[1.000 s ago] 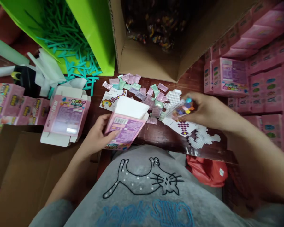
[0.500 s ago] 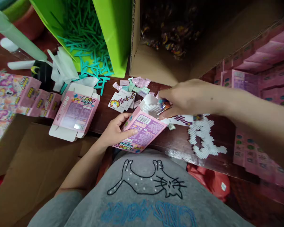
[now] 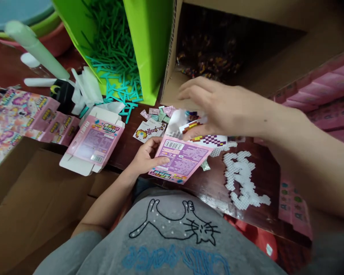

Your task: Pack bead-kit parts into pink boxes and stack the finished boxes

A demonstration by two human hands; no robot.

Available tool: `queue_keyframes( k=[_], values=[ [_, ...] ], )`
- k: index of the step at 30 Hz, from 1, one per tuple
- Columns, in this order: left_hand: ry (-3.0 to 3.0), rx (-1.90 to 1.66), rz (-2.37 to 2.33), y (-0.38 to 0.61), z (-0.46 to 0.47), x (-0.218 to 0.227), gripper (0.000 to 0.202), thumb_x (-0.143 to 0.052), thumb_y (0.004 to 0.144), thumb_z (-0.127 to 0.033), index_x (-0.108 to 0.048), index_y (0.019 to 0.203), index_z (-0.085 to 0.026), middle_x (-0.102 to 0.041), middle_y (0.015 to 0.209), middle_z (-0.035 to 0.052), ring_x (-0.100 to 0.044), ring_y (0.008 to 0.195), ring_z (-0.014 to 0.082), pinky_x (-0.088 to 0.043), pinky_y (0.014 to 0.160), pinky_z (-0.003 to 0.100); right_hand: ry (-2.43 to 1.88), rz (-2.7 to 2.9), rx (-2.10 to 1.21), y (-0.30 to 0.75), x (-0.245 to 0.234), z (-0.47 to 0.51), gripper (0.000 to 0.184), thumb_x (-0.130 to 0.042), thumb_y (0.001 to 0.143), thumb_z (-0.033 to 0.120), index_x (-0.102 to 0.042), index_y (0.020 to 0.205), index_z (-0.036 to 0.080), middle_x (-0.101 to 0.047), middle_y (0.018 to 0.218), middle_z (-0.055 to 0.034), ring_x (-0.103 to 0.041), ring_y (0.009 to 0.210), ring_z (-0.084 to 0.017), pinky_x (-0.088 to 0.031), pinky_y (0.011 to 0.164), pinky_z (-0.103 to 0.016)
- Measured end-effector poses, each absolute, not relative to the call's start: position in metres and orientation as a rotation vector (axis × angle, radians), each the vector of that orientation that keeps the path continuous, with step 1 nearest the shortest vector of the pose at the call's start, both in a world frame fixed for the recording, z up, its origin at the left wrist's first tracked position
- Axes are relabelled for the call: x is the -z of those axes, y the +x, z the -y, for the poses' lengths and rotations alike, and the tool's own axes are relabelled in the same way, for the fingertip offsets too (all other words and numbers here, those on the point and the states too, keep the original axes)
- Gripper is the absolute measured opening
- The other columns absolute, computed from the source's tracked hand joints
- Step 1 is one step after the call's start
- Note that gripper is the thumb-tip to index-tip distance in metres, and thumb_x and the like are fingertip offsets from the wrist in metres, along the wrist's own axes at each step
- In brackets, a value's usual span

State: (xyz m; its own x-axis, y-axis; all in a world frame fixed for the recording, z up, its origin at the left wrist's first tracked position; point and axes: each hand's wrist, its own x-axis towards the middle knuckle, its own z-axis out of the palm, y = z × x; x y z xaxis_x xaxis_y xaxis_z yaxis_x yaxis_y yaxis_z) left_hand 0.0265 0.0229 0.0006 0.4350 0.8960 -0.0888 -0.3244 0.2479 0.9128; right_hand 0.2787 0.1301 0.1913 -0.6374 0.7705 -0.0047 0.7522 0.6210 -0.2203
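My left hand [image 3: 149,157] grips a pink and purple cardboard box [image 3: 183,158] by its left side, thumb on the printed back with the barcode. The box is tilted, its open end facing away from me. Inside the opening a white flap and a dark, colourful packet [image 3: 191,115] show in part. Over the opening hovers my right hand [image 3: 206,105], fingers stretched and apart from the thumb, slightly blurred. Beneath it are white cards with a pixel pattern [image 3: 215,140]; whether the thumb touches them I cannot tell. White lattice pieces [image 3: 242,179] lie to the right.
Small pastel sachets [image 3: 160,112] and a sword-print card [image 3: 149,130] lie beyond the box. Another opened pink box [image 3: 96,143] rests at left. Behind stand a green bin of teal sticks [image 3: 122,86] and a large carton [image 3: 172,82] of colourful packets. Pink boxes [image 3: 323,95] are stacked right.
My right hand has risen from the box opening and its fingers have spread. More of the colourful packet's spot and the patterned cards shows. My left hand keeps its hold on the box.
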Motion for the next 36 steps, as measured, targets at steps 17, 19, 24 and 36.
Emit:
queue_keyframes(
  k=[17, 19, 24, 36],
  values=[
    [1.205, -1.220, -0.878, 0.027, -0.019, -0.007, 0.061, -0.104, 0.081, -0.042, -0.067, 0.125, -0.022, -0.078, 0.116, 0.0047, -0.077, 0.102, 0.0209, -0.064, 0.091, 0.034, -1.162, 2.333, 0.008, 0.288, -0.175, -0.043, 0.052, -0.063, 0.116, 0.042, -0.060, 0.161, 0.016, -0.077, 0.134, -0.0198, -0.076, 0.121, -0.034, -0.068, 0.098, -0.051],
    [1.221, -1.171, -0.845, 0.024, -0.009, -0.012, 0.057, -0.102, 0.084, -0.042, -0.069, 0.126, -0.022, -0.080, 0.116, 0.0065, -0.079, 0.100, 0.0217, -0.065, 0.091, 0.035, -1.050, 2.327, -0.073, 0.277, -0.157, -0.019, 0.041, -0.063, 0.117, 0.037, -0.066, 0.151, 0.015, -0.079, 0.123, -0.0162, -0.076, 0.109, -0.030, -0.067, 0.088, -0.046],
    [1.254, -1.122, -0.926, 0.003, 0.015, -0.022, 0.057, -0.101, 0.085, -0.051, -0.075, 0.127, -0.022, -0.082, 0.116, 0.0079, -0.079, 0.099, 0.0227, -0.066, 0.090, 0.037, -1.107, 2.330, -0.045, 0.252, -0.131, -0.011, 0.025, -0.067, 0.116, 0.040, -0.076, 0.133, 0.024, -0.082, 0.119, -0.0115, -0.075, 0.109, -0.030, -0.058, 0.098, -0.052],
    [1.098, -1.139, -1.212, -0.026, 0.018, -0.018, 0.055, -0.091, 0.092, -0.060, -0.076, 0.128, -0.021, -0.081, 0.113, 0.0060, -0.075, 0.097, 0.0218, -0.063, 0.089, 0.034, -1.182, 2.238, -0.503, 0.219, -0.115, -0.063, 0.053, -0.075, 0.105, 0.067, -0.070, 0.135, 0.023, -0.078, 0.121, -0.0144, -0.075, 0.108, -0.033, -0.062, 0.087, -0.048]
  ],
)
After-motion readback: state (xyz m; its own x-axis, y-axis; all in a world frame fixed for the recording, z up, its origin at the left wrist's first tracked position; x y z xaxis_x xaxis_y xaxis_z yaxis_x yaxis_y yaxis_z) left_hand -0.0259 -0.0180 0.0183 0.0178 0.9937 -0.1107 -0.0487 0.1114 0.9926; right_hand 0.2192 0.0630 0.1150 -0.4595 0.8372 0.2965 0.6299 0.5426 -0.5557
